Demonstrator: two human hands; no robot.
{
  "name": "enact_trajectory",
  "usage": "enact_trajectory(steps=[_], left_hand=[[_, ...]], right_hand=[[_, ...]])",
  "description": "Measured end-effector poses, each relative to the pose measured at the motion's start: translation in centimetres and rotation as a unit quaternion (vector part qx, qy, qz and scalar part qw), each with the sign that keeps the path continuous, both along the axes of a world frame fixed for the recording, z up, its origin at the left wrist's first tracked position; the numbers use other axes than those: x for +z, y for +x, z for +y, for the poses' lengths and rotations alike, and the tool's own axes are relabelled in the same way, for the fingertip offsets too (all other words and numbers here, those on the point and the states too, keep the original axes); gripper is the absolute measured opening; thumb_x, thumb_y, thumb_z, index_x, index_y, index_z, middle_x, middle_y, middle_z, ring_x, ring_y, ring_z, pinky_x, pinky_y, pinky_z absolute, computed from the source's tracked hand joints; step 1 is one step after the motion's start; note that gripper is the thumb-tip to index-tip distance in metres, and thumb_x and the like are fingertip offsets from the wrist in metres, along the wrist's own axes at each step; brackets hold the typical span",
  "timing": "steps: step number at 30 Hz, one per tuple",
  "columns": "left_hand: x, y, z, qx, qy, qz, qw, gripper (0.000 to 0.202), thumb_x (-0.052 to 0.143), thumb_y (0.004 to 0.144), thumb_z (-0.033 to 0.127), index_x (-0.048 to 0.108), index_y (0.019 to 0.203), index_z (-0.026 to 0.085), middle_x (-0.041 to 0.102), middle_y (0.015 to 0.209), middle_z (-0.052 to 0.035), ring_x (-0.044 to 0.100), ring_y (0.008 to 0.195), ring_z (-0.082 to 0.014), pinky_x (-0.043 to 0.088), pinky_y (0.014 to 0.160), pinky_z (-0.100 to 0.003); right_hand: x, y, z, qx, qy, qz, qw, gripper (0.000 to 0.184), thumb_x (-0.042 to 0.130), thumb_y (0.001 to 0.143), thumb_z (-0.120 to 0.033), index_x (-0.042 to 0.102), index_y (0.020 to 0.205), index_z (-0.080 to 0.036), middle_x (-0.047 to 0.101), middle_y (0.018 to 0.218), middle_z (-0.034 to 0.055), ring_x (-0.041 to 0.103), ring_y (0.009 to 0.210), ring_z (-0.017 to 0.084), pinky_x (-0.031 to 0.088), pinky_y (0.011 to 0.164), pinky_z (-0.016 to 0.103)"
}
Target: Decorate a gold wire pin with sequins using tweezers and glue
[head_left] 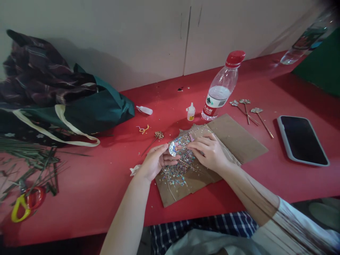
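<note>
A small iridescent disc [172,149] on a thin wire stem [183,147] sits between both hands, above the middle of a brown cardboard sheet [239,141] near the front edge of the red tabletop [79,198]. The left hand [155,162] grips the disc's edge with curled fingers; the right hand [208,152] seems to pinch the stem. It looks light and fragile, best held by the wire. Loose sequins [176,173] lie beneath; a small glue bottle [190,112] stands beyond the cardboard.

Left hand [154,162] curled, right hand [208,152] curled
</note>
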State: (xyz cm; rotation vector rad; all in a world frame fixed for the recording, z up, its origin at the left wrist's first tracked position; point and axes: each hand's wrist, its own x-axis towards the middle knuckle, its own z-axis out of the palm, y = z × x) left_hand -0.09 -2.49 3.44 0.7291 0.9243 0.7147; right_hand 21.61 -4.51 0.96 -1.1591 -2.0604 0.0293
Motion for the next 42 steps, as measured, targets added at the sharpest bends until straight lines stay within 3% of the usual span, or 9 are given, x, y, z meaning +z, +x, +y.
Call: enact_trajectory(steps=[4, 10, 13, 16, 23, 26, 29, 33, 42], left_hand=[[-0.1, -0.1, 0.1, -0.006, -0.002, -0.002, 1.000, 0.032, 0.058, 0.086, 0.040, 0.067, 0.102, 0.014, 0.066, 0.115, -0.0139, 0.071, 0.078, -0.0192, 0.059, 0.062, -0.026], [-0.1, 0.2, 0.2, 0.008, 0.015, 0.023, 1.000, 0.027, 0.064, 0.081, 0.029, 0.067, 0.105, 0.016, 0.067, 0.113, -0.0117, 0.069, 0.076, -0.0144, 0.058, 0.065, -0.023], [-0.2, 0.3, 0.4, 0.041, 0.001, 0.002, 0.999, 0.025, 0.057, 0.086, 0.032, 0.067, 0.102, 0.015, 0.068, 0.109, -0.0117, 0.068, 0.072, -0.0133, 0.057, 0.059, -0.022], [-0.3, 0.2, 0.6, 0.036, -0.031, -0.042, 0.998, 0.032, 0.047, 0.090, 0.035, 0.067, 0.102, 0.013, 0.067, 0.111, -0.0136, 0.067, 0.076, -0.0151, 0.054, 0.051, -0.021], [-0.3, 0.7, -0.4, -0.025, 0.030, -0.041, 0.998, 0.027, 0.065, 0.078, 0.020, 0.069, 0.104, 0.016, 0.066, 0.115, -0.0131, 0.063, 0.081, -0.0119, 0.045, 0.057, -0.017], [-0.4, 1.3, -0.8, -0.040, 0.048, 0.009, 0.998, 0.028, 0.069, 0.077, 0.025, 0.069, 0.104, 0.019, 0.069, 0.108, -0.0099, 0.060, 0.077, -0.0090, 0.041, 0.059, -0.017], [-0.5, 1.7, -0.9, -0.021, 0.051, 0.042, 0.998, 0.027, 0.073, 0.073, 0.031, 0.072, 0.097, 0.020, 0.071, 0.098, -0.0074, 0.060, 0.075, -0.0098, 0.040, 0.059, -0.019], [-0.5, 1.9, -1.0, 0.012, 0.042, 0.046, 0.998, 0.027, 0.078, 0.065, 0.035, 0.074, 0.086, 0.018, 0.072, 0.087, -0.0056, 0.055, 0.064, -0.0077, 0.039, 0.057, -0.020], [-0.5, 2.2, -1.1, 0.020, 0.024, 0.043, 0.999, 0.024, 0.078, 0.065, 0.037, 0.073, 0.081, 0.020, 0.068, 0.078, -0.0009, 0.049, 0.058, -0.0053, 0.036, 0.054, -0.018]], right_hand=[[0.4, 0.1, -0.1, -0.011, 0.013, -0.019, 1.000, 0.014, 0.054, 0.089, -0.017, 0.067, 0.089, -0.023, 0.071, 0.081, -0.0020, 0.063, 0.074, 0.012, 0.035, 0.081, 0.033], [0.8, 0.1, -0.6, -0.013, 0.054, -0.103, 0.993, 0.014, 0.055, 0.088, -0.017, 0.066, 0.092, -0.024, 0.070, 0.076, -0.0024, 0.063, 0.071, 0.012, 0.033, 0.073, 0.031], [0.7, -0.3, -0.9, 0.001, 0.023, -0.084, 0.996, 0.012, 0.055, 0.088, -0.018, 0.064, 0.094, -0.023, 0.070, 0.074, -0.0030, 0.064, 0.068, 0.011, 0.033, 0.070, 0.030], [0.4, -0.6, -1.0, 0.016, -0.008, -0.057, 0.998, 0.010, 0.054, 0.086, -0.016, 0.062, 0.091, -0.021, 0.068, 0.065, -0.0049, 0.060, 0.055, 0.009, 0.035, 0.067, 0.029], [-0.1, -1.5, -1.3, 0.057, -0.055, 0.010, 0.997, 0.017, 0.051, 0.083, -0.012, 0.064, 0.088, -0.022, 0.061, 0.051, -0.0070, 0.051, 0.044, 0.009, 0.035, 0.066, 0.029], [-0.2, -1.9, -1.4, 0.085, -0.077, 0.022, 0.993, 0.017, 0.051, 0.082, -0.011, 0.064, 0.084, -0.022, 0.064, 0.057, -0.0060, 0.054, 0.048, 0.009, 0.034, 0.069, 0.030], [0.1, -2.2, -1.6, 0.130, -0.149, 0.065, 0.978, 0.021, 0.046, 0.086, -0.010, 0.062, 0.089, -0.023, 0.068, 0.066, -0.0062, 0.058, 0.056, 0.009, 0.036, 0.074, 0.029], [0.8, -2.5, -1.9, 0.159, -0.234, 0.119, 0.952, 0.022, 0.042, 0.091, -0.010, 0.060, 0.093, -0.023, 0.065, 0.061, -0.0084, 0.057, 0.058, 0.009, 0.039, 0.076, 0.029], [0.9, -2.5, -2.0, 0.164, -0.249, 0.123, 0.947, 0.024, 0.041, 0.091, -0.010, 0.061, 0.094, -0.024, 0.066, 0.062, -0.0076, 0.056, 0.059, 0.010, 0.040, 0.075, 0.032]])
